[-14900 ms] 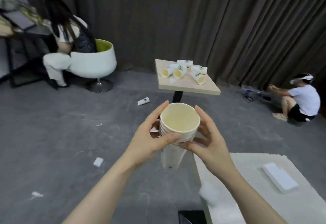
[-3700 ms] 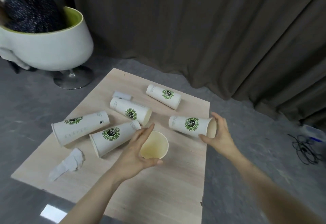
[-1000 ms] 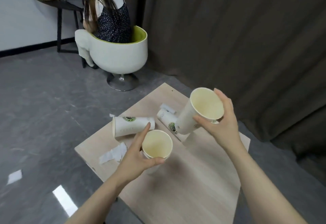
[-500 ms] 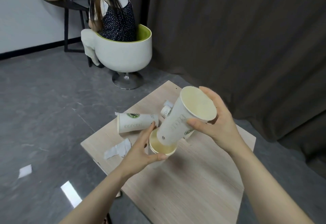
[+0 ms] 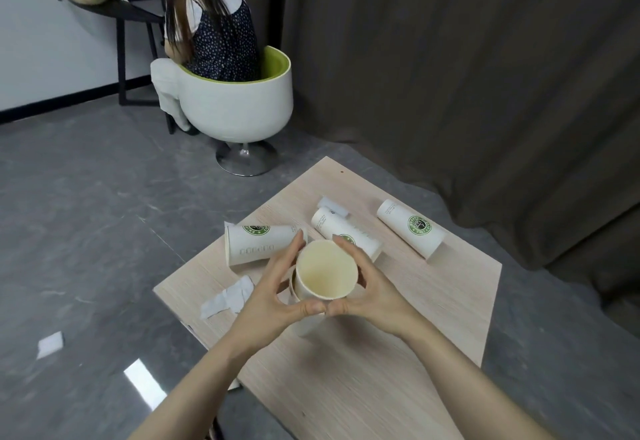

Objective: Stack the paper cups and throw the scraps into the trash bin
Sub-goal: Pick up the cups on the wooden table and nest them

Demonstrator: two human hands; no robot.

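At the far left of the frame, a small white paper scrap point(image 5: 50, 344) is lying on the grey floor point(image 5: 86, 232). In the upper left, a person point(image 5: 211, 34) is sitting in a white tub chair point(image 5: 239, 110) with a green lining, back turned to the camera, beside a dark side table point(image 5: 131, 14).

Moving right, the light wooden desk point(image 5: 398, 370) is filling the lower middle of the frame. Near its left edge a crumpled paper scrap point(image 5: 228, 297) is lying flat. Just above it a paper cup point(image 5: 259, 244) with a green logo is lying on its side, mouth toward the left.

At the centre, the left hand point(image 5: 273, 297) is gripping the stack of cups point(image 5: 325, 275), its fingers point(image 5: 289, 256) curling round the left of the rim and its thumb lying along the near side. The stack is standing upright over the desk, mouth open to the camera, with the top cup sitting a little proud of the rim below. The right hand point(image 5: 374, 292) is gripping the same stack from the right, its fingers curling round the far rim and its thumb meeting the left thumb at the near side.

Behind the hands, a second fallen cup point(image 5: 346, 233) is lying on its side, with a small white scrap point(image 5: 332, 206) touching its far end. Further right, a third cup point(image 5: 412, 228) is lying on its side, apart from the others. A dark curtain point(image 5: 450, 76) is hanging across the upper right.
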